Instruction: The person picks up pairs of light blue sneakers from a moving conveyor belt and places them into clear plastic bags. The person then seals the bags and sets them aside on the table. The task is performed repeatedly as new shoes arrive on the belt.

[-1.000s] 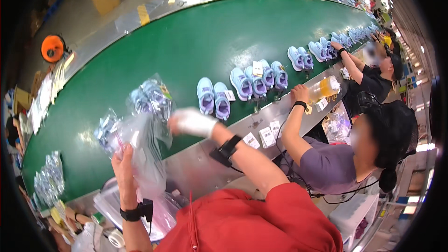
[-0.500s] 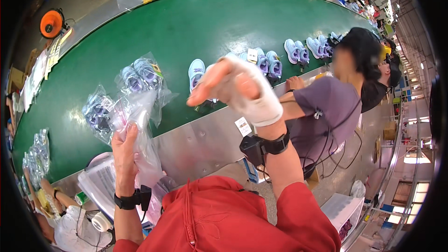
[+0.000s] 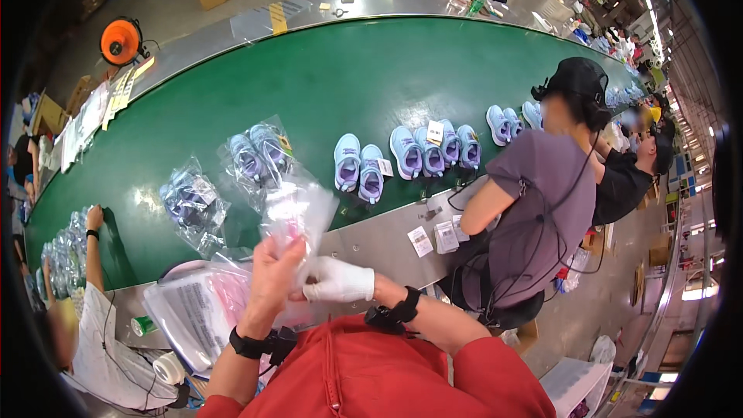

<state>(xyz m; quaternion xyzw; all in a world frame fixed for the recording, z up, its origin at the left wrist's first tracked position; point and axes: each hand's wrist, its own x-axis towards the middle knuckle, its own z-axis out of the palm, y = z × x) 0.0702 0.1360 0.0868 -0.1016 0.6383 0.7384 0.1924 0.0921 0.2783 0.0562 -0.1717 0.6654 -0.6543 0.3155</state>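
Both hands meet on one clear plastic bag point(image 3: 298, 213), raised above the tabletop point(image 3: 371, 244): bare left hand point(image 3: 271, 282) pinches its mouth, gloved right hand point(image 3: 337, 280) grips alongside, seemingly spreading it

Red top, black wristbands, white glove on right hand point(image 3: 339, 280).

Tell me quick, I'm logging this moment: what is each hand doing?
Left hand: closed on a clear plastic bag.
Right hand, in a white glove: closed on the same bag's lower edge.
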